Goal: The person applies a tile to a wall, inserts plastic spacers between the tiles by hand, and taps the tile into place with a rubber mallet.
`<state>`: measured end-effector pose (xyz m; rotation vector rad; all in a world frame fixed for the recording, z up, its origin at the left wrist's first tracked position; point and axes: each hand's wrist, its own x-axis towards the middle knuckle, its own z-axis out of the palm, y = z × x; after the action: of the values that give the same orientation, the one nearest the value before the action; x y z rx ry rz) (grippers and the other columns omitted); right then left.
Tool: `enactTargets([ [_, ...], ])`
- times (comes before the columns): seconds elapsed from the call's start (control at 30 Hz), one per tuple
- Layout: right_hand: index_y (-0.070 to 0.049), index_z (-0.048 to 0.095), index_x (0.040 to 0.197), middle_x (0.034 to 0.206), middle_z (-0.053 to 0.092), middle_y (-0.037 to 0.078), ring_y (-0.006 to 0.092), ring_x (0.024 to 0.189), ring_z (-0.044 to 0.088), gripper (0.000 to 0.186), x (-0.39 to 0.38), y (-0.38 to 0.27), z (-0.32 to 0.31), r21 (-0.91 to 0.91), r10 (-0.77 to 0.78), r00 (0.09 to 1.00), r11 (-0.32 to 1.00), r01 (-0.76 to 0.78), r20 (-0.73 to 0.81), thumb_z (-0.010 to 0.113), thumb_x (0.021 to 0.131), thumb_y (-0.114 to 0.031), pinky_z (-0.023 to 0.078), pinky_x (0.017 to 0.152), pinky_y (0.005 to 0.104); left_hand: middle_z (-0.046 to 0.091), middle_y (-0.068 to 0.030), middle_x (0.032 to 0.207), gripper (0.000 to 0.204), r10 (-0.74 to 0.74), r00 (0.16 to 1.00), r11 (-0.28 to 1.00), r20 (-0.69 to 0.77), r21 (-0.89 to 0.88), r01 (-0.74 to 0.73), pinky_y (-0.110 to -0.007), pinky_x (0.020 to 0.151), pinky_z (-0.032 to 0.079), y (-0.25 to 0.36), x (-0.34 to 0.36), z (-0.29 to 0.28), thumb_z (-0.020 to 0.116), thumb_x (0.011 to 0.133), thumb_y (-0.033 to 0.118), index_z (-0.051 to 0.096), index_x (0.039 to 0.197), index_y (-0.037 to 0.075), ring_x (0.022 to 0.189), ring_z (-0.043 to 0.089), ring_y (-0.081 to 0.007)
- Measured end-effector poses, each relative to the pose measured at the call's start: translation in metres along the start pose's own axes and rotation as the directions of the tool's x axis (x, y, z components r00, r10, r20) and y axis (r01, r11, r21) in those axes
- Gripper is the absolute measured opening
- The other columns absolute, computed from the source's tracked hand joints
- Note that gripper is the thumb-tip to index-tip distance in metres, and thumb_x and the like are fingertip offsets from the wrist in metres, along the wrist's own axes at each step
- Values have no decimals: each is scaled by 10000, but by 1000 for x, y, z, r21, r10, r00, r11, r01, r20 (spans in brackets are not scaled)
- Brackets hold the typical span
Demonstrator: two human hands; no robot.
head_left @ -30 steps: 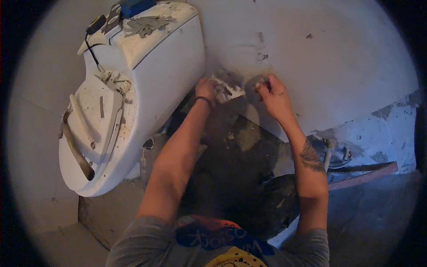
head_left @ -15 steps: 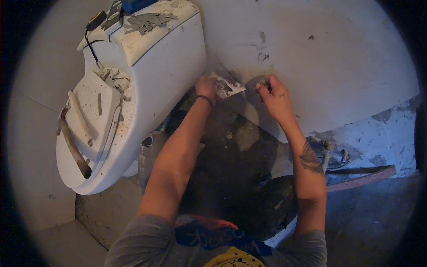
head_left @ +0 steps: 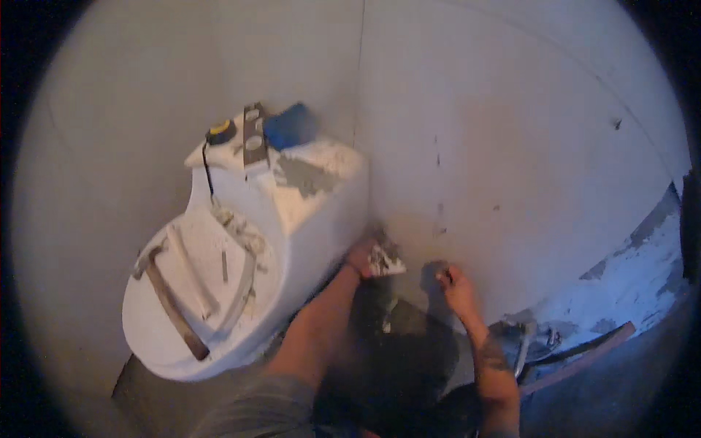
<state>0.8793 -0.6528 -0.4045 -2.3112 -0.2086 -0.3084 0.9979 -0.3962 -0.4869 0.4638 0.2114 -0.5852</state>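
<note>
Low by the wall, my left hand is closed around a white flat piece with dark patches, perhaps a broken tile; its far end is hard to make out. This hand is close beside the white toilet. To its right, my right hand is held up near the pale wall, thumb and fingers drawn together in a pinch. Whatever lies between those fingertips is too small and blurred to name. The two hands are apart.
A hammer, a pale stick and debris lie on the toilet's lid. Behind them sit a tape measure, a metal level, a blue object and grey flakes. Pipe fittings are at the lower right.
The view has tilted upward, so the toilet, wall and hands appear lower. My left hand still grips the white piece, and my right hand stays pinched near the wall.
</note>
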Motion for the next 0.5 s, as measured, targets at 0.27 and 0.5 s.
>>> enactTargets([
  [0.27,-17,522,939,768,603,60,149,729,615,106,-1,42,63,312,137,984,935,-167,117,553,858,-77,477,525,291,615,-139,996,271,40,994,999,99,2,-40,-462,806,510,-8,16,-24,547,823,149,534,1060,20,922,610,-289],
  [0.5,-59,517,871,740,599,39,113,487,504,164,-2,2,92,680,613,787,548,-487,70,583,863,-209,379,449,247,619,-94,967,248,448,880,570,159,707,-418,-414,824,492,-11,43,-46,460,881,208,544,1058,56,911,597,-262],
])
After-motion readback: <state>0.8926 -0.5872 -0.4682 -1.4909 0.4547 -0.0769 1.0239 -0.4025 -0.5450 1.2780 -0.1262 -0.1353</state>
